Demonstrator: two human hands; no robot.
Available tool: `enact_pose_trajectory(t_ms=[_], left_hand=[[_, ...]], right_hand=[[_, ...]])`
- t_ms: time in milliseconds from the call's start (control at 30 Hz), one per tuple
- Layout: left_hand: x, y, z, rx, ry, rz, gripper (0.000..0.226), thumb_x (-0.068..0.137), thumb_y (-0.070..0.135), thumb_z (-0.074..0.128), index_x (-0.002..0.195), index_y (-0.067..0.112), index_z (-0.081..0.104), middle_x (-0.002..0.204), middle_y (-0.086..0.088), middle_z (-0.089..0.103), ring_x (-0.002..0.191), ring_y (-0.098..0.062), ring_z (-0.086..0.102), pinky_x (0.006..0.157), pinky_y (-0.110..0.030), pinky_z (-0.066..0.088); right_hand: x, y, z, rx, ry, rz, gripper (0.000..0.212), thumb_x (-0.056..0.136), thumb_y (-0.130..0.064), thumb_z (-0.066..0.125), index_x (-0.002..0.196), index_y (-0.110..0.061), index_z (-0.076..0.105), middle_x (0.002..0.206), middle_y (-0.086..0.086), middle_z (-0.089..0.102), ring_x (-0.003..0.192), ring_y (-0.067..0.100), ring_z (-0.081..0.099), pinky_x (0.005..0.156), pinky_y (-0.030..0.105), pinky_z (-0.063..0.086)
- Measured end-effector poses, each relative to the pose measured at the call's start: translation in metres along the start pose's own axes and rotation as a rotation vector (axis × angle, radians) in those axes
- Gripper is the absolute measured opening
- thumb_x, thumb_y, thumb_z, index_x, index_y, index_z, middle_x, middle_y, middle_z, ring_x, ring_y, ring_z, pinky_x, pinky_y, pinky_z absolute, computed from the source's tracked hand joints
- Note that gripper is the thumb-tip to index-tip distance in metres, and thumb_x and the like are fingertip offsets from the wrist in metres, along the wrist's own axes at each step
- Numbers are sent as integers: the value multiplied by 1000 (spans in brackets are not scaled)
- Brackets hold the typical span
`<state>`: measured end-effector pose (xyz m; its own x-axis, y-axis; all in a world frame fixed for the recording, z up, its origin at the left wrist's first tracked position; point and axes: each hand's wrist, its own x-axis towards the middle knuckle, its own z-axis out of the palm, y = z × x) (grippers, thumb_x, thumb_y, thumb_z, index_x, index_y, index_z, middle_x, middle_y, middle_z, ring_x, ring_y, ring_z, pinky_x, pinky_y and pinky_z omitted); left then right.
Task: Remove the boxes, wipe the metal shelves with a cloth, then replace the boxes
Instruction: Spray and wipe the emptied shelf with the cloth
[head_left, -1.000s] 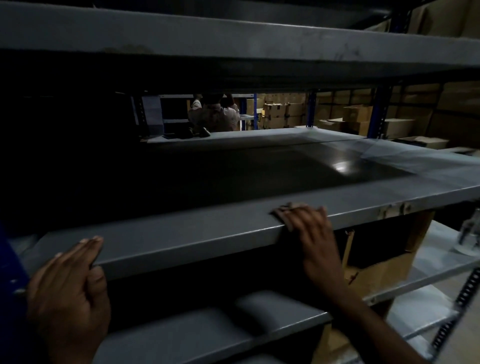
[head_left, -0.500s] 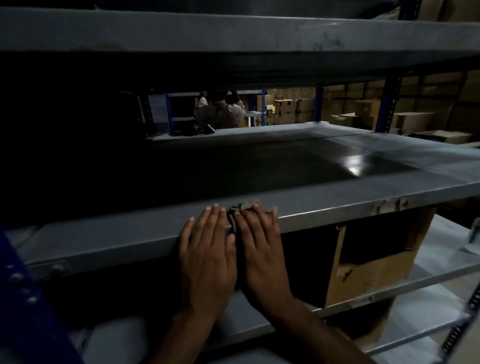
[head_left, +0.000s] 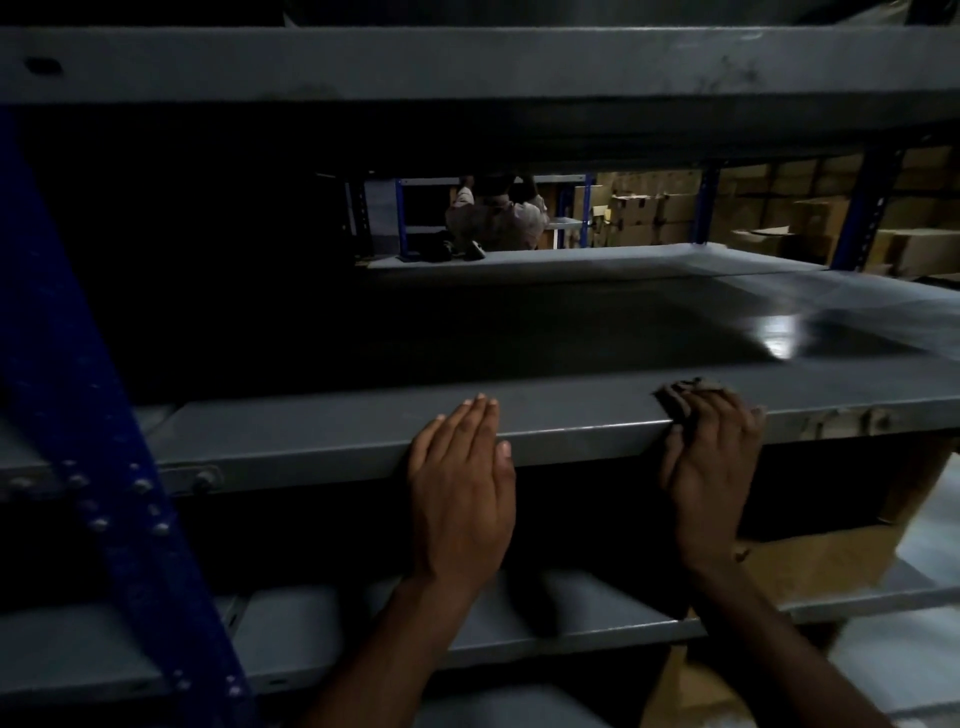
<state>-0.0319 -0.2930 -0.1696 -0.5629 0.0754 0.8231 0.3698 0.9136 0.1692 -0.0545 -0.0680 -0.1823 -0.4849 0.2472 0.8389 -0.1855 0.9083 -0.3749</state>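
Left hand (head_left: 462, 488): it is lying flat on the front edge of the grey shelf (head_left: 322, 441), with its fingers straight and close together. It is holding nothing.
Right hand (head_left: 711, 467): it is pressing a small dark cloth (head_left: 688, 388) down on the same front edge, off to the right of the left hand. The fingers are lying spread over the cloth, and the cloth is poking out past the fingertips.
Lower shelf (head_left: 291, 623): it is sitting under the hands, grey and dim.
Box (head_left: 810, 551): a brown cardboard box is standing on the lower shelf, below the right hand and a bit to the right.
Blue post (head_left: 88, 415): it is standing at the left side, with bolts where it meets the shelf.
Shelf top (head_left: 623, 332): it is looking bare and dark, with one bright spot of light shining near the right.
Top shelf (head_left: 467, 62): it is running across above everything.
Far away: a person (head_left: 496, 215) is showing through the gap, and stacked boxes (head_left: 654, 213) are sitting to the right of them.
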Motion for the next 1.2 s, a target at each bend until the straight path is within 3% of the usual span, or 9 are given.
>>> enact_pose_trajectory(t_ms=[100, 200, 367, 533, 700, 800, 933, 1067, 1200], left_hand=[[-1, -4, -2, 2, -16, 38, 49, 101, 27, 27, 134, 5, 57, 140, -7, 56, 132, -19, 49, 113, -41, 32], [-1, -16, -6, 42, 4, 38, 49, 101, 26, 27, 132, 3, 58, 139, -10, 56, 133, -21, 48, 115, -44, 29], [-4, -41, -18, 110, 29, -17, 47, 100, 25, 30, 131, 3, 59, 136, -10, 58, 131, -23, 50, 115, -41, 29], [-5, -36, -18, 61, 37, -24, 46, 99, 24, 32, 129, 3, 60, 135, -10, 59, 129, -22, 52, 114, -40, 31], [-6, -34, -19, 55, -1, -28, 48, 100, 26, 31, 133, 3, 57, 138, -9, 57, 132, -21, 48, 115, -41, 30], [-5, -33, -18, 49, 0, -30, 49, 99, 26, 29, 132, 3, 57, 138, -10, 57, 132, -22, 48, 115, -41, 29], [-6, -39, -20, -22, 34, -15, 47, 99, 24, 30, 126, 5, 63, 133, -9, 61, 128, -20, 53, 113, -42, 32], [-7, -43, -20, -15, 49, 19, 46, 99, 22, 30, 126, 4, 63, 132, -9, 61, 127, -22, 54, 113, -41, 32], [-7, -36, -17, -2, 77, -51, 47, 100, 23, 29, 125, 3, 63, 131, -9, 62, 126, -21, 54, 113, -40, 32]], right_hand=[[-24, -65, 15, 18, -79, -71, 45, 89, -18, 41, 129, -4, 58, 134, 15, 55, 133, 34, 45, 117, 57, 19], [-45, -126, 23, 68, -205, -268, 46, 95, -21, 40, 136, -4, 53, 139, 12, 52, 138, 30, 40, 120, 52, 17], [-21, -94, 10, 26, -401, -636, 54, 94, -15, 39, 147, -6, 40, 149, 10, 43, 142, 27, 34, 122, 47, 17], [-1, -8, -25, -49, -302, -298, 58, 86, -22, 43, 143, -12, 48, 143, 9, 49, 136, 28, 42, 120, 53, 15], [-3, -24, -13, -26, -96, 48, 50, 82, -19, 40, 127, -6, 58, 128, 16, 56, 128, 35, 45, 116, 59, 20], [-29, -89, 11, 68, -146, -33, 53, 81, -18, 41, 129, -1, 56, 133, 18, 55, 130, 36, 47, 116, 58, 19], [-52, -159, 21, 127, -283, -341, 42, 98, -21, 40, 136, -5, 51, 139, 10, 51, 136, 27, 42, 121, 48, 17], [-25, -112, 5, 33, -423, -603, 56, 92, -15, 39, 147, -7, 39, 145, 11, 46, 139, 27, 36, 122, 44, 15], [0, -27, -25, -55, -408, -462, 64, 85, -13, 46, 148, -9, 38, 144, 11, 46, 138, 28, 38, 123, 45, 12]])
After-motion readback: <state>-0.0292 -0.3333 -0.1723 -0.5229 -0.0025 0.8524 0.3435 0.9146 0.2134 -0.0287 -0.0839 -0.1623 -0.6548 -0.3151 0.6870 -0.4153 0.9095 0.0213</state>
